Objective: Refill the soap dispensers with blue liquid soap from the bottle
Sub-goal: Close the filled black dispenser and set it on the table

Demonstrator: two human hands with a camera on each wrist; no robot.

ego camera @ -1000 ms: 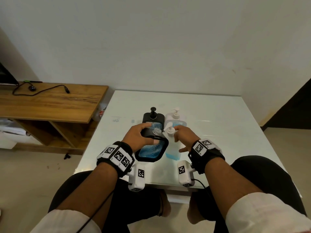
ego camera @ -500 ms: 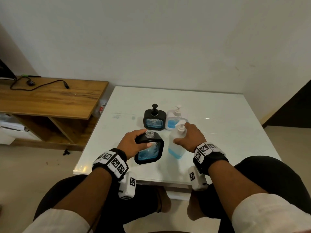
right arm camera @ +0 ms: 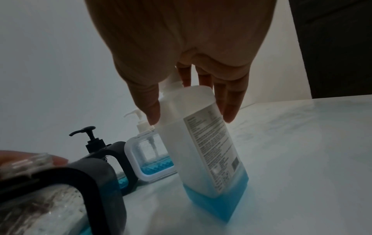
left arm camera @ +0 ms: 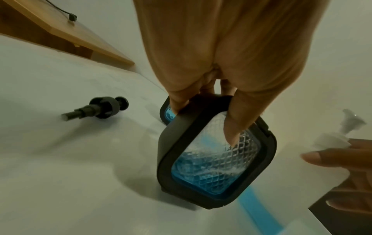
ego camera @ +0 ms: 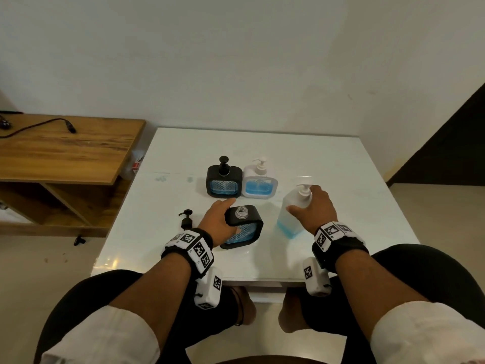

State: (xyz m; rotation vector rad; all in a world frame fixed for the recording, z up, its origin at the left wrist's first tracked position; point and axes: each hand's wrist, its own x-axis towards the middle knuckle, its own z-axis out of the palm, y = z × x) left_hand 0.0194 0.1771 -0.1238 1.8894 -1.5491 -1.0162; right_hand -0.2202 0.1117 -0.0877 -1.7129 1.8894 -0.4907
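Left fingers [left arm camera: 231, 127] clamp open dispenser [ego camera: 244, 227] at its top edge. Right fingers [right arm camera: 229, 108] wrap bottle [ego camera: 292, 214] shoulder, tilted on bench. Bottle near-empty: light, probably slick; grip the body.

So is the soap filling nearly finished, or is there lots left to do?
Partly done. The near black dispenser, gripped by the left hand, is open and holds some blue soap; its pump lies on the table. The right hand holds the soap bottle, nearly empty and capped. Left: screwing that pump back on. The back black dispenser and white dispenser look low.
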